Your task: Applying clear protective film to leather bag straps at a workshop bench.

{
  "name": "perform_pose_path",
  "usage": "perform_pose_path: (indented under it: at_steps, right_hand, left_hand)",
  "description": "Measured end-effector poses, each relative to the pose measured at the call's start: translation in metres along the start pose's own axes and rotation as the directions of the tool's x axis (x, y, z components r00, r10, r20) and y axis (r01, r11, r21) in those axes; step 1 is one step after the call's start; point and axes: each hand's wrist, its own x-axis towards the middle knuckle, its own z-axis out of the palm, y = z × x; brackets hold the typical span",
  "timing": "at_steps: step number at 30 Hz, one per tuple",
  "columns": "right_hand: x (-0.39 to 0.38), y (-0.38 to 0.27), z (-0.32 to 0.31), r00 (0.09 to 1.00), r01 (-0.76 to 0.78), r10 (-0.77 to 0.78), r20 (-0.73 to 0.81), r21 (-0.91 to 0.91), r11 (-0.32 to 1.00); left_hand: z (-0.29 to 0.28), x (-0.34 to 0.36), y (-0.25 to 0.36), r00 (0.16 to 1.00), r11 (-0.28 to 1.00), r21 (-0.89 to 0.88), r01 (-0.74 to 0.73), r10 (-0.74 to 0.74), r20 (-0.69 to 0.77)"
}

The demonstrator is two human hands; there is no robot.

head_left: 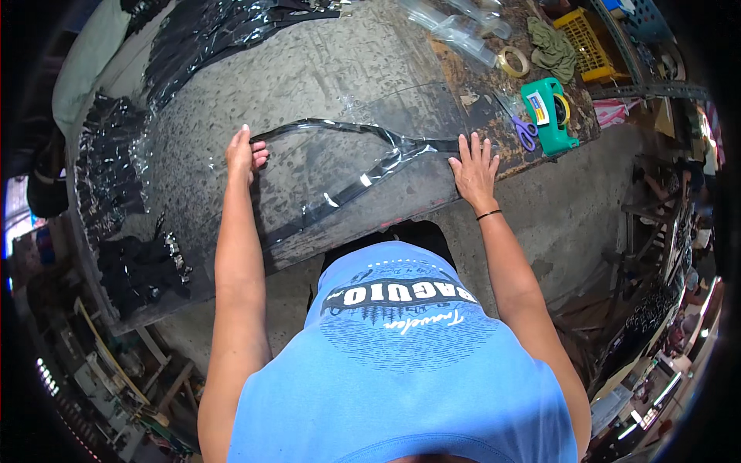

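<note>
A glossy black plastic strip [330, 124] lies on the worktable in front of me, forked into two long bands that join near my right hand. My left hand [245, 157] is closed at the left end of the upper band, its fingers curled around it. The lower band [324, 202] slants down toward the table's near edge. With fingers spread, my right hand [476, 171] rests flat over the joined end of the strip, by the table edge. Just beyond it lie purple-handled scissors [526, 133] and a green tape dispenser [549, 116].
Piles of glossy black strips [112, 166] cover the table's left side and far edge. A tape roll [512, 62], clear plastic pieces [455, 32] and a crumpled green cloth [553, 48] lie at the far right. A yellow crate [584, 46] stands behind them.
</note>
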Motion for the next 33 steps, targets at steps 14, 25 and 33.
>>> perform_pose_path:
  at_steps: [14, 25, 33]
  right_hand:
    - [-0.001, 0.000, 0.007, 0.996, -0.058, 0.059, 0.063, -0.007, 0.998]
    - [0.007, 0.001, 0.002, 0.995, -0.064, 0.062, 0.081, 0.022, 0.998]
    - [-0.006, -0.013, -0.016, 0.987, -0.012, 0.070, -0.148, 0.363, 0.932]
  left_hand:
    - [-0.013, 0.058, -0.017, 0.767, 0.520, 0.729, -0.445, 0.642, 0.010]
    - [0.060, 0.007, -0.027, 0.747, 0.220, 0.847, -0.484, 0.609, 0.268]
    - [0.154, -0.092, -0.033, 0.271, 0.126, 0.260, -0.957, 0.703, 0.658]
